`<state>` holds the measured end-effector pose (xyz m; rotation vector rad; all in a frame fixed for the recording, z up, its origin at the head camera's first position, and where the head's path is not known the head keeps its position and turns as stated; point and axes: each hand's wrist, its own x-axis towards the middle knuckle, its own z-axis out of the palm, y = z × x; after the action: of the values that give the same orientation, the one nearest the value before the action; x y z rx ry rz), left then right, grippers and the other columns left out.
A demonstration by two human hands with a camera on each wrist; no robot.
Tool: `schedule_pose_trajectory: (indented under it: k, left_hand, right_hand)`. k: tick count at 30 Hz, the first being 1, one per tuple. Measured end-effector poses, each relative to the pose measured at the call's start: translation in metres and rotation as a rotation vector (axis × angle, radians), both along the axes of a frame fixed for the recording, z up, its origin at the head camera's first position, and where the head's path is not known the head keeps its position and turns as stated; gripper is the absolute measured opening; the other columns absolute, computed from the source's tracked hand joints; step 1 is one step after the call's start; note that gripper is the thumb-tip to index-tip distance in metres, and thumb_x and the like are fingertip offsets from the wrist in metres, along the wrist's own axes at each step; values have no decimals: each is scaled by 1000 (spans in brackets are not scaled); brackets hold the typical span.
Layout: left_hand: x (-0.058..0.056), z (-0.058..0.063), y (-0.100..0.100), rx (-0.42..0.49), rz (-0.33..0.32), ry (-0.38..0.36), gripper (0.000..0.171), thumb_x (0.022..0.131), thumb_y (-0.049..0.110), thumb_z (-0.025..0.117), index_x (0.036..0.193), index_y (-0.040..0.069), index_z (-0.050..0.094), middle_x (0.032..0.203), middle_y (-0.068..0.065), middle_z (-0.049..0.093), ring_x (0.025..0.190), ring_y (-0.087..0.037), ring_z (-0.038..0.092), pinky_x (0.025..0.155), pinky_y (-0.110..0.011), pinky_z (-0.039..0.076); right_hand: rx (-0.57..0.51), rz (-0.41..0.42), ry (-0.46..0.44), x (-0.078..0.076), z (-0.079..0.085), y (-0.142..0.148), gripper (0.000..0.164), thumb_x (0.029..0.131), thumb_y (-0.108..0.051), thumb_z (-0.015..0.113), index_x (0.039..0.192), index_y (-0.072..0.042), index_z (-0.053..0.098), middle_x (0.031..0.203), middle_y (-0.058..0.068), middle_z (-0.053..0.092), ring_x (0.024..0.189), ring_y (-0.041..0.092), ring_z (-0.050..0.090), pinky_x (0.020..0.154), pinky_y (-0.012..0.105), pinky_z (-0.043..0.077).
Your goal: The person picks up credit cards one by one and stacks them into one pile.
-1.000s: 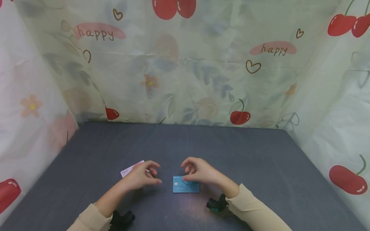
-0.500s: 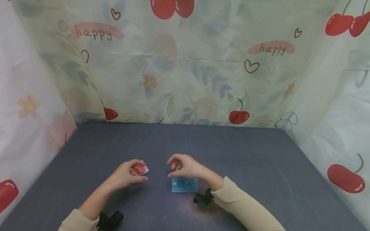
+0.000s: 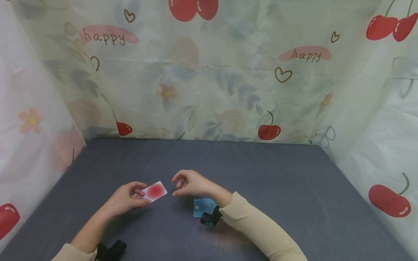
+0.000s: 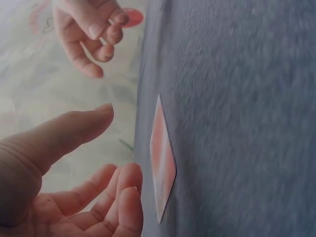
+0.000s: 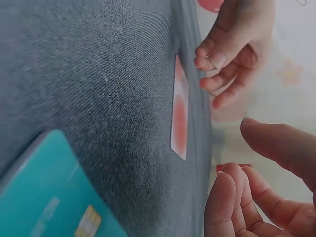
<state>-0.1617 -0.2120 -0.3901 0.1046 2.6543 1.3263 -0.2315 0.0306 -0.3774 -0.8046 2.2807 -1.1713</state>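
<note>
A pale pink card with a red round patch (image 3: 155, 191) lies slanted on the dark table, left of the middle. My left hand (image 3: 125, 197) hovers over its left end and hides that part in the head view; in the left wrist view, thumb and fingers stand apart from the card (image 4: 162, 158). To the right of this card, my right hand (image 3: 192, 184) hangs in the air, fingers loosely bent, holding nothing. Beneath the right forearm lies a blue chip card (image 3: 200, 208), partly covered by the wrist camera. The right wrist view shows its chip end (image 5: 54, 192).
The dark cloth-covered table (image 3: 261, 174) extends behind and to the right of both hands. A patterned curtain (image 3: 209, 94) with cherries and hearts encloses the back and both sides. Black cameras (image 3: 210, 216) sit on both wrists.
Both hands have moved left. The left hand has slid off much of the pink card, uncovering its red patch. The right hand has passed from above the blue card towards the pink one.
</note>
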Motion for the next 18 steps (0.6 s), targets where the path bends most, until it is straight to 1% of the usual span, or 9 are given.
schedule_pose_trajectory:
  k: [3, 6, 9, 14, 18]
  left_hand:
    - [0, -1, -7, -19, 9, 14, 59, 74, 21, 78, 118, -9, 53, 96, -18, 64, 75, -12, 56, 62, -22, 45]
    - [2, -2, -12, -40, 26, 23, 59, 73, 22, 78, 117, -8, 53, 93, -16, 65, 74, -10, 56, 62, -22, 44]
    - [3, -4, -15, -74, 36, 26, 60, 72, 25, 79, 116, -8, 54, 91, -14, 66, 76, -10, 55, 64, -23, 44]
    - [4, -6, -19, -124, 57, -11, 66, 70, 32, 80, 116, -7, 54, 91, -13, 63, 78, -15, 54, 64, -27, 43]
    - [2, -7, -21, -139, 52, -44, 68, 70, 33, 80, 117, -8, 52, 92, -14, 62, 78, -17, 54, 64, -28, 43]
  right_hand:
    - [8, -21, -11, -3, -3, -9, 41, 76, -9, 75, 112, 0, 59, 79, -3, 55, 62, 9, 53, 59, 18, 45]
    - [20, -44, -27, -7, -6, -17, 41, 75, -8, 76, 112, 0, 59, 77, -3, 55, 59, 9, 52, 57, 18, 45]
    - [31, -58, -48, -10, -7, -24, 42, 75, -7, 76, 112, -1, 58, 76, -2, 54, 57, 10, 52, 55, 19, 45]
    - [32, -63, -67, -16, -10, -34, 43, 74, -3, 75, 113, -1, 58, 75, -2, 54, 54, 10, 52, 54, 19, 46]
    - [32, -69, -79, -19, -14, -42, 44, 73, 1, 74, 114, 0, 57, 74, -2, 53, 52, 10, 51, 52, 18, 46]
